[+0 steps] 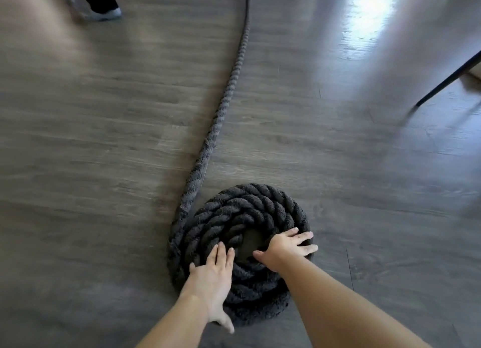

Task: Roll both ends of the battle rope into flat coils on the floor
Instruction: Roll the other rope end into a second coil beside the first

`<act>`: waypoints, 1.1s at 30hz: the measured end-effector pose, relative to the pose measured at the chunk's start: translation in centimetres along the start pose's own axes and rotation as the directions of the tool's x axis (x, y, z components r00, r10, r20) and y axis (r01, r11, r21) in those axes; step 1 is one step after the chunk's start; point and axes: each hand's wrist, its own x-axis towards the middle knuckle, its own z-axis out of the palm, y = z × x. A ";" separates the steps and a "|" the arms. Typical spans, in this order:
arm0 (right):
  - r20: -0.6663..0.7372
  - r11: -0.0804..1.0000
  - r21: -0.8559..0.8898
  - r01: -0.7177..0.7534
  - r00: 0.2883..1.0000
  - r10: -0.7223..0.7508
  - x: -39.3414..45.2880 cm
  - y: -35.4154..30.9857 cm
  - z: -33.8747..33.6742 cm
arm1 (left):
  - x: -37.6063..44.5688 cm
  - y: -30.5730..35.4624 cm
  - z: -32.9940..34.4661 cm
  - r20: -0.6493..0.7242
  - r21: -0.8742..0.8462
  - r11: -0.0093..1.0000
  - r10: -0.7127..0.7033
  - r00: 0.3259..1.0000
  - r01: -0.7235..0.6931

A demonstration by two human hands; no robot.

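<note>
Our left hand lies flat on the near-left side of the coil, fingers straight and close together, pointing away from us, thumb stretched back toward the coil's near edge. Our right hand rests on the right side of the coil, fingers spread apart and reaching over the outer turns, thumb pointing left across the inner turns. Neither hand grips anything; both press down with open palms.

Going from the biggest thing down, we see the grey wood-plank floor filling the whole view, with a bright patch of light at the upper right. On it lies the battle rope, thick, dark and twisted. Its loose length runs from the top of the view, curving down and slightly left, until it meets the left edge of the coil. The coil sits flat on the floor just in front of us, several turns wound tightly around a small open centre where floor shows through.

At the upper left we see another person's dark trouser legs and a grey shoe, well apart from the rope. At the right edge a thin black furniture leg slants down to the floor.
</note>
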 end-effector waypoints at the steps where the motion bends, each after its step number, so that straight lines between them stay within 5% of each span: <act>1: 0.003 1.000 -0.024 0.019 1.000 -0.019 0.5 -0.1 -0.6 | 0.2 0.3 -0.2 -0.009 -0.022 1.000 -0.017 1.000 0.017; 12: 0.024 0.950 -0.231 0.211 0.977 -0.211 7.9 -2.2 -6.8 | 3.9 5.1 -4.2 0.020 -0.227 0.944 -0.239 0.971 0.238; 18: 0.066 0.942 -0.258 0.214 0.977 -0.204 8.4 -2.8 -7.9 | 2.3 3.3 -5.8 0.198 -0.230 0.967 -0.067 0.978 0.113; 27: 0.094 0.910 -0.298 0.288 0.958 -0.272 9.9 -3.3 -9.1 | 4.6 -5.6 -7.1 0.068 0.256 0.965 -0.083 0.994 0.063; 33: 0.100 0.829 -0.412 0.378 0.923 -0.371 12.4 -5.1 -11.6 | 8.7 -7.6 -8.6 0.048 0.442 0.886 0.134 0.990 -0.141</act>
